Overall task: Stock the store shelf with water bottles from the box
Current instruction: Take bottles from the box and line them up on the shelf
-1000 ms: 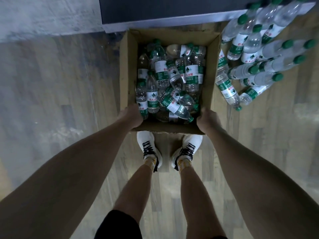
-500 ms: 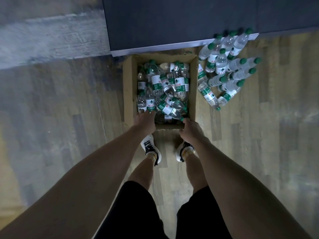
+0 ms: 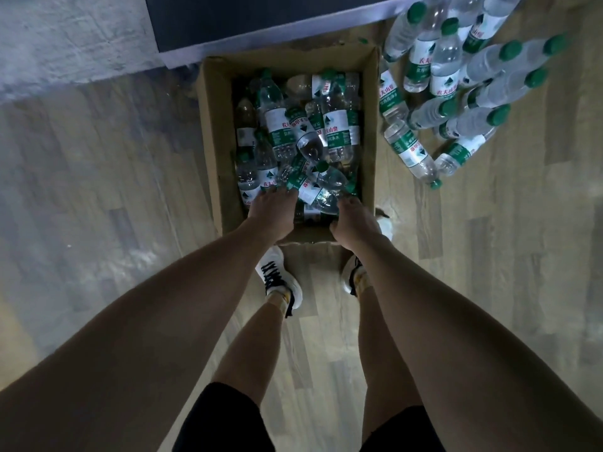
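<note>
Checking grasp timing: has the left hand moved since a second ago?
Yes. The left hand has left the outer near corner of the box and reached forward over the near wall, fingers now on the bottles inside.

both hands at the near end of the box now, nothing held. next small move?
Probably close each hand on a bottle. The left hand and right hand reach over the near rim of the cardboard box, fingers on the jumbled water bottles, gripping nothing yet.
</note>
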Demonstrator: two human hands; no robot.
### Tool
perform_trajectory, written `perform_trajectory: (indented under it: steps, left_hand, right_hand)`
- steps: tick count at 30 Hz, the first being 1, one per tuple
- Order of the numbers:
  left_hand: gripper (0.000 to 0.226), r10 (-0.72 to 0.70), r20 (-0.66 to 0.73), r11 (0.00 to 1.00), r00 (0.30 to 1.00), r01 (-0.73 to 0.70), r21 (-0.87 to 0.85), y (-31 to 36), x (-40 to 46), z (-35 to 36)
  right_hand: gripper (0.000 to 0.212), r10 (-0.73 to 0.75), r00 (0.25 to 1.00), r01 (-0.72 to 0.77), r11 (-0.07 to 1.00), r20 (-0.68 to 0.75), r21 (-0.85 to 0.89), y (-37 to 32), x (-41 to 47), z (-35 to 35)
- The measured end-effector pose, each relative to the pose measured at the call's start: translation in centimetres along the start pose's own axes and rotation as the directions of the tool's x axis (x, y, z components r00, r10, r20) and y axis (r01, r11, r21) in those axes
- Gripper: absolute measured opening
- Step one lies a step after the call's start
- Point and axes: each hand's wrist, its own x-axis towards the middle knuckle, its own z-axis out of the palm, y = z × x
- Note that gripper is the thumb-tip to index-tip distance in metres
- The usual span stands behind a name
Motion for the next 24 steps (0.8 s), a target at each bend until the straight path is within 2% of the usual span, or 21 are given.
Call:
perform_trajectory:
  steps: [4, 9, 15, 18, 21, 24]
  left_hand:
    - [0.063, 0.092, -0.012, 0.993, 0.996, -0.091, 0.079, 1.4, 5.5, 3.5]
    - [0.063, 0.226, -0.007, 0.931, 0.974, -0.214, 0.294, 3.4, 11.3, 8.4]
    - [0.06, 0.175, -0.086, 0.921, 0.981, -0.131, 0.367, 4.3, 14.1, 11.5]
    - [0.059, 0.166, -0.1, 0.938, 0.981, -0.125, 0.325, 4.0, 14.0, 11.7]
    - [0.069, 0.086, -0.106, 0.972, 0.991, -0.06, 0.228, 2.9, 13.2, 11.1]
    - [0.071, 0.047, -0.14, 0.974, 0.989, -0.014, 0.226, 1.6, 12.6, 10.9]
  right_hand:
    - [0.057, -0.023, 1.0, 0.023, 1.0, 0.015, 0.007, 2.9, 4.5, 1.8]
    - [0.061, -0.038, 0.999, 0.038, 0.999, 0.029, -0.007, 5.5, 9.3, 4.3]
    - [0.066, -0.029, 0.996, 0.028, 0.999, 0.084, 0.02, 6.2, 12.0, 7.0]
    - [0.066, -0.012, 0.994, 0.013, 1.0, 0.107, -0.009, 6.3, 12.3, 7.6]
    - [0.067, 0.005, 0.992, -0.003, 1.0, 0.124, -0.014, 5.6, 12.3, 8.0]
    - [0.073, 0.03, 0.988, -0.034, 0.999, 0.154, 0.025, 4.1, 13.2, 8.9]
